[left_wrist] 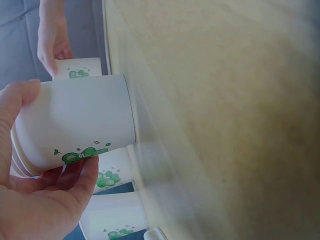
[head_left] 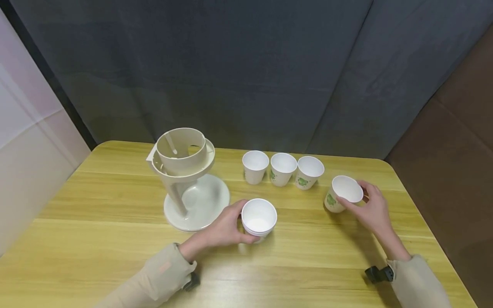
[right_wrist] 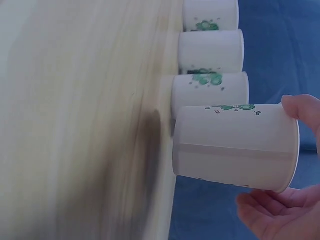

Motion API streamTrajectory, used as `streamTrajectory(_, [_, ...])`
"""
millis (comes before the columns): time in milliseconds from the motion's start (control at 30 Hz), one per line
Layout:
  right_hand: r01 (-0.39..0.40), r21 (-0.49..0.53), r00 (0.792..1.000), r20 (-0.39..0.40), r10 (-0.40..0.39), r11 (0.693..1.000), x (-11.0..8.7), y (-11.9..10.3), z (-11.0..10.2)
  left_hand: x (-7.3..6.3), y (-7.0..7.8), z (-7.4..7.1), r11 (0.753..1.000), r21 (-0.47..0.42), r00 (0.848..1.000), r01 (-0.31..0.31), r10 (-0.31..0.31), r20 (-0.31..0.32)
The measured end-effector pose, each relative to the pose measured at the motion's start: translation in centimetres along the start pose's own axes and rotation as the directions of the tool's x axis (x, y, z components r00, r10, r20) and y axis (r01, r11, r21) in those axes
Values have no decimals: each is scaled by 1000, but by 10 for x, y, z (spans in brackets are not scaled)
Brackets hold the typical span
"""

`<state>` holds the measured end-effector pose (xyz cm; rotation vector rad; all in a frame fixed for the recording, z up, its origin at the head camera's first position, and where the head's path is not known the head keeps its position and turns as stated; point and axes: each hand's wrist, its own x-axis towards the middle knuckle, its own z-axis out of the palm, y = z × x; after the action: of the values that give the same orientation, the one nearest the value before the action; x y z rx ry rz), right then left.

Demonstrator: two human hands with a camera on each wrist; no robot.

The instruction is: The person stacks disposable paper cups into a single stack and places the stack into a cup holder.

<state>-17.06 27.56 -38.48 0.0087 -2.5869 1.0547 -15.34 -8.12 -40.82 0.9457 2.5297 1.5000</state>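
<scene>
While the right hand point(head_left: 374, 210) pinches a nearly upright, green-printed white paper cup point(head_left: 344, 193), three matching white paper cups point(head_left: 283, 168) stand at ten o'clock from it, and the left hand point(head_left: 228, 227) grips a nested white cup stack point(head_left: 259, 217) near nine o'clock.

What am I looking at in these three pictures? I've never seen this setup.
There is no machine here, just a person's left hand and right hand, both bare. The head picture comes from a camera worn on the head, looking forward and down; the other two come from cameras on each wrist, where the table appears turned sideways. On it are a pale stand and, to its right, three cups in a row. The left hand grips a stack; the right hand holds a single cup.
</scene>
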Motion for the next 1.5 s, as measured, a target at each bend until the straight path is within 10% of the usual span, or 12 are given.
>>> streamTrajectory(1500, [233,118,970,40,-240,965,-48,-49,23,0,-3,1,1000,7,1000,-15,15,-12])
